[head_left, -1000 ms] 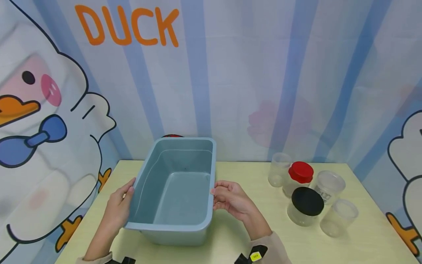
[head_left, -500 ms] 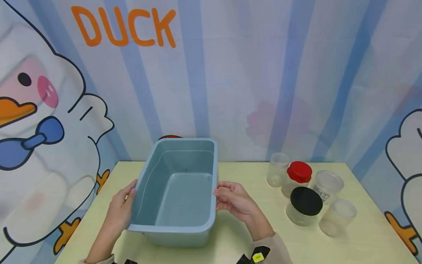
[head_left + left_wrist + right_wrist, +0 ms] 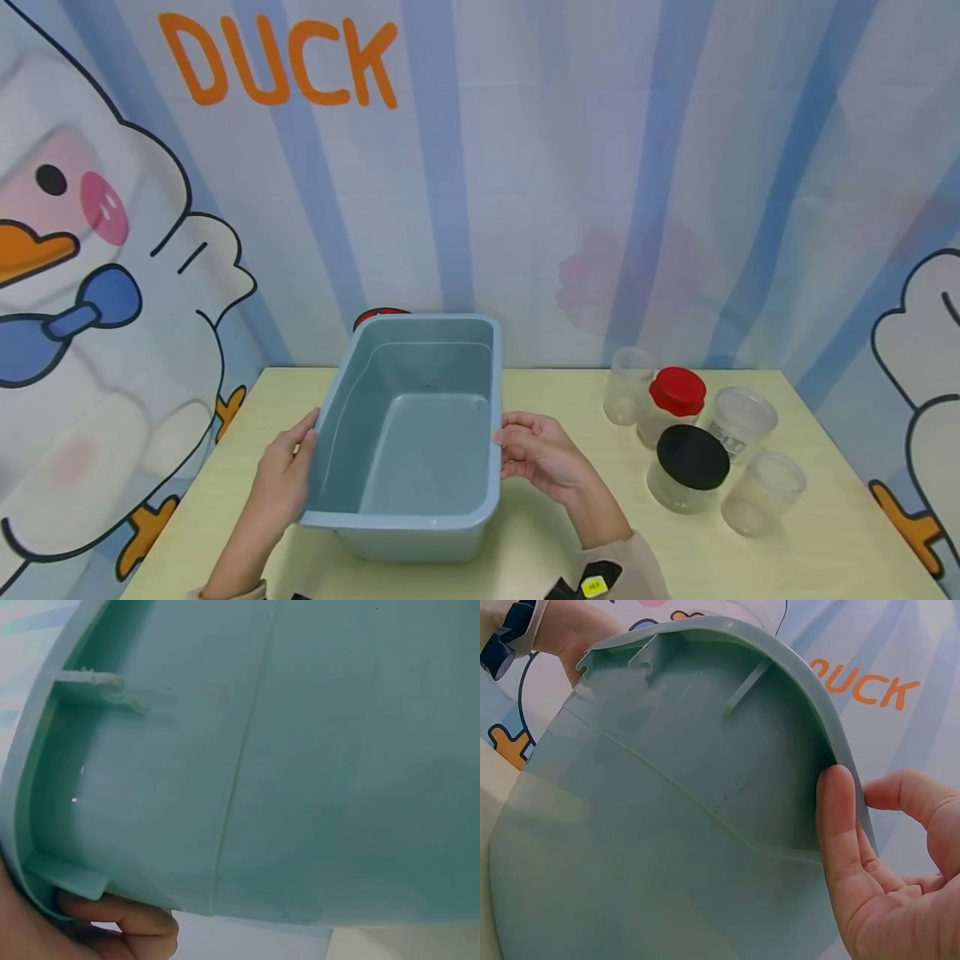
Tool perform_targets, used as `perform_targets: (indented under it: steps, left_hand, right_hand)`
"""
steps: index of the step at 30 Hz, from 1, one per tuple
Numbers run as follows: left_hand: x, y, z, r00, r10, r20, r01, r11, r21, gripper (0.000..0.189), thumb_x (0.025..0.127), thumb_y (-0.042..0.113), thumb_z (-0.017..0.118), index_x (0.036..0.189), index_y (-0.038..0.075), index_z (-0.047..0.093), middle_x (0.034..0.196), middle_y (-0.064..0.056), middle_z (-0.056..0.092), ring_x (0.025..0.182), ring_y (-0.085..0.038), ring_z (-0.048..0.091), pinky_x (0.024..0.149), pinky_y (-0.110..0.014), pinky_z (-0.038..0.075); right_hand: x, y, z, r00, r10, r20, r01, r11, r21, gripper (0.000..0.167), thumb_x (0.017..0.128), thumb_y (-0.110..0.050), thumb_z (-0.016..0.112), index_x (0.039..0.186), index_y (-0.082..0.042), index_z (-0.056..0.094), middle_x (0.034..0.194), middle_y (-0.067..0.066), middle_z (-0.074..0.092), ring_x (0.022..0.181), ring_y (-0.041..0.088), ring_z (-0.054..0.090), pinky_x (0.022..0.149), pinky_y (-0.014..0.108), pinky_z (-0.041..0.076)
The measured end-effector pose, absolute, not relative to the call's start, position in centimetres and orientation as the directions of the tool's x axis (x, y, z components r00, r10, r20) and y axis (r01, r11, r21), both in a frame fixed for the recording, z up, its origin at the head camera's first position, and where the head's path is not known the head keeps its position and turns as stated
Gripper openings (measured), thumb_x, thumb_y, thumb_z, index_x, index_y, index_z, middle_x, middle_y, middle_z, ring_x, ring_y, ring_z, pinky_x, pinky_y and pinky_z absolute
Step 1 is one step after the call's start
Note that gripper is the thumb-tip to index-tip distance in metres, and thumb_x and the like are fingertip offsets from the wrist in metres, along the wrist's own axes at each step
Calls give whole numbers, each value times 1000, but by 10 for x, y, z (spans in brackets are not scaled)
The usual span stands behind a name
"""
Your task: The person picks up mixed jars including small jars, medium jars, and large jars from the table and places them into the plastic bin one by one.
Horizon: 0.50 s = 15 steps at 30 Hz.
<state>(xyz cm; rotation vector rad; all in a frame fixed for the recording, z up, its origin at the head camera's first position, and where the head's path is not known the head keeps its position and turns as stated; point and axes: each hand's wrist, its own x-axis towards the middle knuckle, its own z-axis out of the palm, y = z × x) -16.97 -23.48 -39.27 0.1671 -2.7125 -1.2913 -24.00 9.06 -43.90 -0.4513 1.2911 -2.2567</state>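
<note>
A blue-green plastic tub (image 3: 427,450), with nothing inside, is held between both hands over the table, its open top tilted toward the head camera. My left hand (image 3: 281,479) grips the left rim; in the left wrist view the curled fingers (image 3: 142,919) tuck under the lip beside a small rib. On the right side my right hand (image 3: 547,457) pinches the rim, thumb on the outer edge and fingers (image 3: 838,817) underneath. Both wrist views show the tub's outer wall (image 3: 652,825) close up.
Right of the tub stand several clear plastic jars: one with a red lid (image 3: 677,392), one with a black lid (image 3: 692,457), and others (image 3: 763,493) beside them. A printed curtain (image 3: 525,183) hangs behind the pale table (image 3: 570,550). A red and black object (image 3: 381,313) peeks out behind the tub.
In the head view the tub and both hands have shifted slightly right, while the jars and curtain have drifted slightly left. The hold on the rim is unchanged.
</note>
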Motion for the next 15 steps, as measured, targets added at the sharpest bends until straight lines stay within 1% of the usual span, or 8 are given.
perform_targets:
  steps: [7, 15]
  left_hand:
    - [-168, -231, -393, -985, -153, 76, -39, 630, 776, 47, 110, 14, 31, 153, -7, 28, 141, -37, 39, 124, -49, 46, 98, -64, 42]
    - [-166, -226, -394, -981, -135, 138, 19, 642, 766, 46, 110, 11, 33, 151, -9, 31, 133, -38, 44, 118, -49, 49, 95, -64, 43]
  right_hand:
    - [-239, 95, -439, -824, -565, 37, 251, -422, -871, 16, 97, 6, 49, 101, -3, 62, 77, 4, 69, 63, 12, 65, 60, 25, 58]
    - [-239, 99, -438, -825, -564, 33, 249, -416, -875, 14, 96, 5, 50, 102, -1, 61, 76, 3, 68, 63, 12, 65, 59, 24, 57]
